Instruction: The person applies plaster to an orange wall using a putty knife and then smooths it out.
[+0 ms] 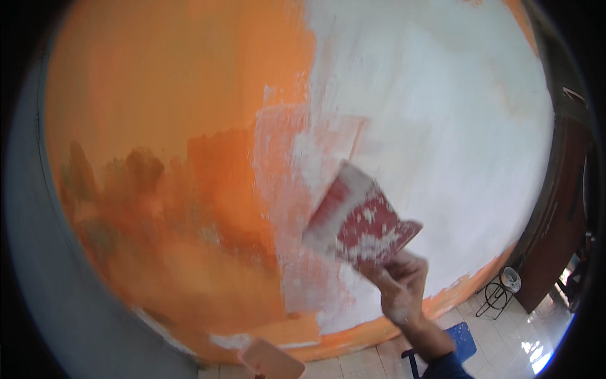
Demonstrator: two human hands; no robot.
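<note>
My right hand (pixel 404 287) comes up from the lower right, its fingers closed on a red scraper (pixel 369 221) crusted with white compound, its pale edge angled up and left. The scraper is over the wall (pixel 454 126) where the white coat meets the orange paint (pixel 145 76), along a streaky pinkish band; whether it touches is unclear. A pale salmon board (pixel 271 360) pokes in at the lower edge; what holds it is out of sight, and I do not see my left hand.
A grey-blue wall (pixel 38 240) meets the painted one at left. At lower right are a tiled floor (pixel 480 341), a blue stool seat (pixel 459 341), a black wire stand (pixel 494 297) with a white container (pixel 510 278), and a dark brown panel (pixel 555 215).
</note>
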